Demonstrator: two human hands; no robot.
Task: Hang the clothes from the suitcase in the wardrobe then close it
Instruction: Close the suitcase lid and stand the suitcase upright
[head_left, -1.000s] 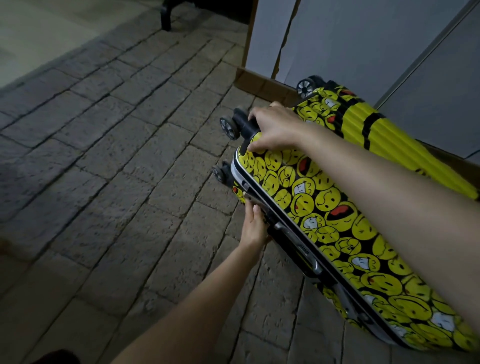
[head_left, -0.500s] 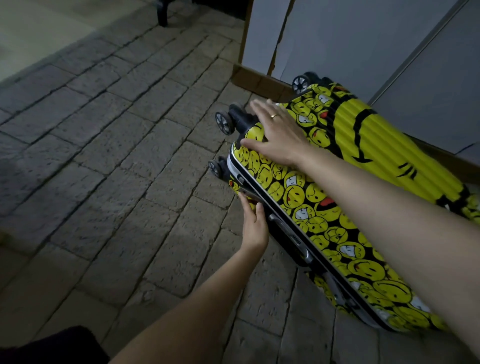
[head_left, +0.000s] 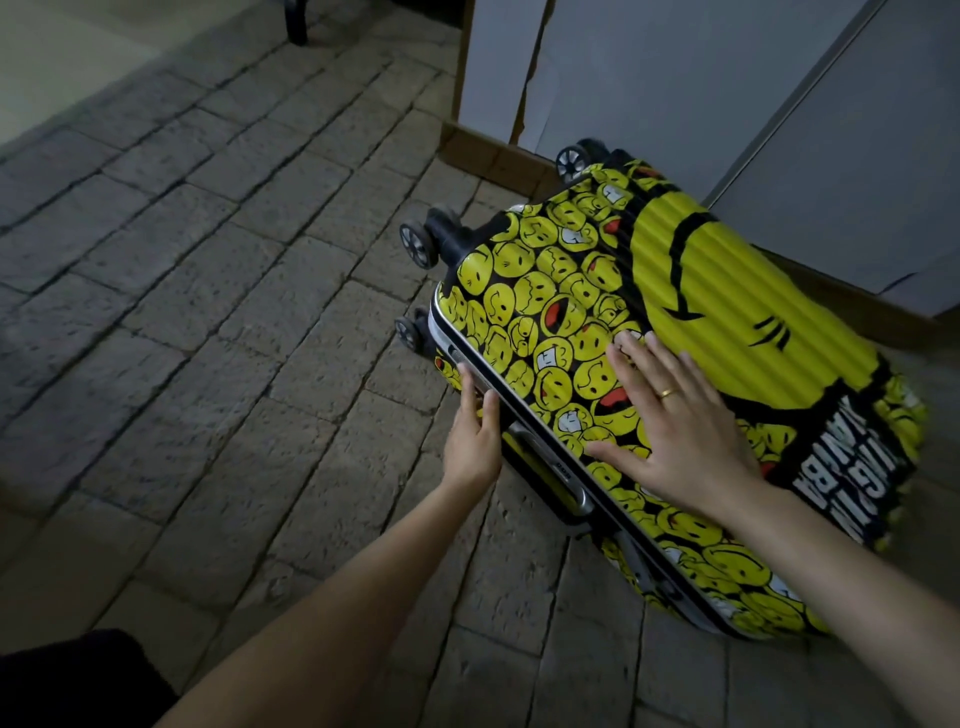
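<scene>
i see the suitcase (head_left: 675, 291) lying closed on the stone floor (head_left: 208, 312) beside the wardrobe (head_left: 727, 93) — my right hand (head_left: 680, 441) spread flat on its lid, left hand (head_left: 470, 441) fingers straight against its silver rim.

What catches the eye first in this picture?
The bright yellow suitcase, covered in smiley faces, lies on the grey stone floor beside a pale wardrobe. The right hand lies flat on its top, while the left hand touches its silver side edge.
</scene>
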